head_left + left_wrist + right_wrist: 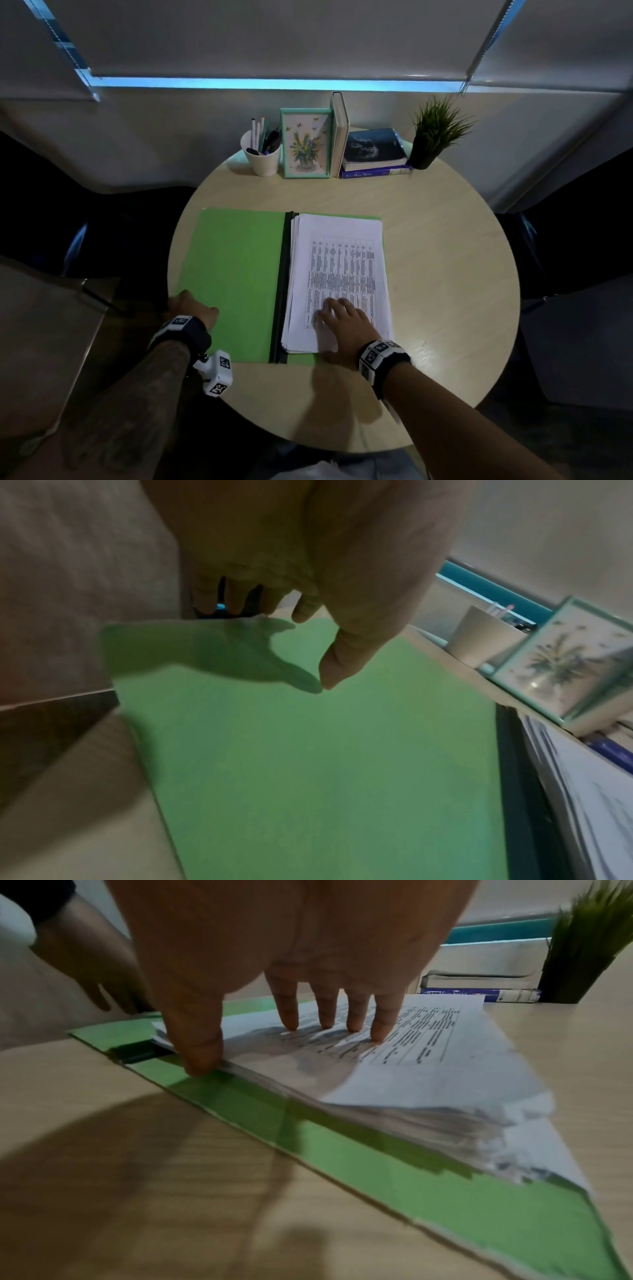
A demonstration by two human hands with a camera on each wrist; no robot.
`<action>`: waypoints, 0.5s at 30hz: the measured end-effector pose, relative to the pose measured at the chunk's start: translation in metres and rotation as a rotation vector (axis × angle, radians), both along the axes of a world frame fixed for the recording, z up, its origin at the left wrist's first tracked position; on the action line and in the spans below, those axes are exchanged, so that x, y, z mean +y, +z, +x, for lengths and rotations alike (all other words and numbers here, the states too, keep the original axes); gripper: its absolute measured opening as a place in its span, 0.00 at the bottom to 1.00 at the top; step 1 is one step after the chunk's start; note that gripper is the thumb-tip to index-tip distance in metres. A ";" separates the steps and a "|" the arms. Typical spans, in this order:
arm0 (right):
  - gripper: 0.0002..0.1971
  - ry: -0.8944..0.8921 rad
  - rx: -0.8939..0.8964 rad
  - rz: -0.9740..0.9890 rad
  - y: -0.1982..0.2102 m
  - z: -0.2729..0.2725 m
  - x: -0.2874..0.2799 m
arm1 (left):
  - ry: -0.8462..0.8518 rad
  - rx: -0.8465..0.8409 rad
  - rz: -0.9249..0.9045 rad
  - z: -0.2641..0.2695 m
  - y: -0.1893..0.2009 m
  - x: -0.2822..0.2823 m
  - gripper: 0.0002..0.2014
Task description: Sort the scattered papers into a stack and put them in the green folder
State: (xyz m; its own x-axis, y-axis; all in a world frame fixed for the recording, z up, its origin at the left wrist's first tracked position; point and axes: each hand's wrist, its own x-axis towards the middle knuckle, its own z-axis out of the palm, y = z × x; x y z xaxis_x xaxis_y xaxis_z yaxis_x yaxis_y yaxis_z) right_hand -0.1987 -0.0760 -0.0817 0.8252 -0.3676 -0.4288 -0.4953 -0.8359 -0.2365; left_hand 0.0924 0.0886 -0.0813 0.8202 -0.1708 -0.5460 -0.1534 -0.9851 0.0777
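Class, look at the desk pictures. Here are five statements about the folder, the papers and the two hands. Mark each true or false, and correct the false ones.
1. The folder lies open on the table. True.
2. The papers lie on the folder's left half. False: they are stacked on the right half, beside the black spine.
3. The right hand rests on the papers with straight fingers. True.
4. The left hand is holding a pen. False: it holds no pen; it is at the folder's near left corner.
5. The plant stands left of the cup. False: it is at the far right, beyond the books.
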 end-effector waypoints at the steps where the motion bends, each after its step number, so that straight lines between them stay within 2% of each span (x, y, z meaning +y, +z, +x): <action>1: 0.44 -0.002 -0.004 -0.010 -0.001 0.001 0.001 | 0.008 0.022 0.011 0.003 0.000 0.004 0.38; 4: 0.44 -0.004 -0.018 -0.039 -0.005 0.004 0.002 | 0.025 0.033 -0.023 0.013 0.000 0.012 0.38; 7: 0.48 -0.034 -0.029 -0.049 -0.001 0.005 0.000 | 0.068 0.040 -0.070 0.024 0.008 0.018 0.37; 9: 0.49 -0.176 -0.072 -0.013 0.007 -0.001 -0.004 | 0.043 0.043 -0.107 0.032 0.022 0.017 0.34; 11: 0.44 -0.329 -0.148 -0.014 0.016 -0.013 -0.013 | -0.041 0.015 -0.154 0.037 0.048 0.013 0.28; 15: 0.34 -0.618 -0.116 -0.010 0.023 -0.044 -0.039 | -0.246 -0.027 -0.399 0.025 0.120 -0.012 0.09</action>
State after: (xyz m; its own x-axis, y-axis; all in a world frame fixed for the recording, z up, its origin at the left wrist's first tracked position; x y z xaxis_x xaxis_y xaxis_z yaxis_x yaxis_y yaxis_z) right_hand -0.2430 -0.1147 -0.0591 0.4997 -0.7951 -0.3437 -0.8594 -0.4055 -0.3115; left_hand 0.1179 0.0761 0.0387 0.7420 -0.5542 -0.3773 -0.3855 -0.8131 0.4362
